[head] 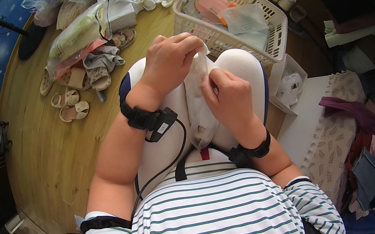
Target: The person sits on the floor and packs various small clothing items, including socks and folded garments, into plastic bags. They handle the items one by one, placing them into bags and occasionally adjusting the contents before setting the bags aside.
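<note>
Between my knees lies a translucent plastic bag (pixel 198 93) with something white inside; what that is cannot be told. My left hand (pixel 172 58) pinches the bag's upper edge between thumb and fingers. Lower and to the right, my right hand (pixel 228 90) holds the bag's right side near its top, with the fingers curled in. The bag's lower end hangs down towards my lap. Both wrists wear black straps, and a cable runs from the box on the left one.
A cream plastic basket (pixel 229 31) holding packets stands beyond my knees. Right of it is a white open box (pixel 288 88) with a wrapped item. Sandals (pixel 76 110), slippers and a filled plastic bag (pixel 77 35) lie on the wooden floor. Folded clothes (pixel 370 176) are at the right.
</note>
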{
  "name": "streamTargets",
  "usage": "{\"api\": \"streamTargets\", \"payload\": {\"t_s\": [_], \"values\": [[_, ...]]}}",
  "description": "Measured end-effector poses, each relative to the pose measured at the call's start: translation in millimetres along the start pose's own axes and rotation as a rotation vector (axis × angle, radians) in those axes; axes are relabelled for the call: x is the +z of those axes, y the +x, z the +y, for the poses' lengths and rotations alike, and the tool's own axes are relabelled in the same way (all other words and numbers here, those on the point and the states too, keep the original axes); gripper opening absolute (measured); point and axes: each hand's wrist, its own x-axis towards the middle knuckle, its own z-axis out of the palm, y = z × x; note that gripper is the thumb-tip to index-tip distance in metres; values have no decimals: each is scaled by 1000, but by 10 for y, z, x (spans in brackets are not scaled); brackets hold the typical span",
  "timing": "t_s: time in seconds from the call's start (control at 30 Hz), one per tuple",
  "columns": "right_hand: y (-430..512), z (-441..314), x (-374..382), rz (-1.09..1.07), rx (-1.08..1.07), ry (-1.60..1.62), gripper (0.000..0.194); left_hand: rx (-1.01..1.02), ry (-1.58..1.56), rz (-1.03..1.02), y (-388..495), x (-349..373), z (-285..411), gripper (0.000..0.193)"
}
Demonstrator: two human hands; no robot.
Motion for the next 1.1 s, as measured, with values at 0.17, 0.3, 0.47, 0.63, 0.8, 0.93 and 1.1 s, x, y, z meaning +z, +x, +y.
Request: {"api": "streamTargets", "payload": {"t_s": [0.17,0.3,0.47,0.63,0.8,0.93,1.1], "values": [[-191,65,6,-43,-38,55,19,-33,29,-42,4,48,-31,8],[-373,65,14,-77,-74,93,18,-74,20,-2,35,67,-51,9],[-613,78,-34,-149,-117,155,16,-162,-28,20,49,58,-114,11],[-692,185,-162,-187,-163,207,15,-178,-5,85,201,-55,-209,13],[-739,262,-352,-125,-209,246,17,-258,-54,178,424,-496,-341,15],[-685,390,-529,-41,-202,278,18,-141,1,183,534,-769,-231,14],[-517,441,-754,3,-136,156,34,7,129,210,686,-964,439,7]]}}
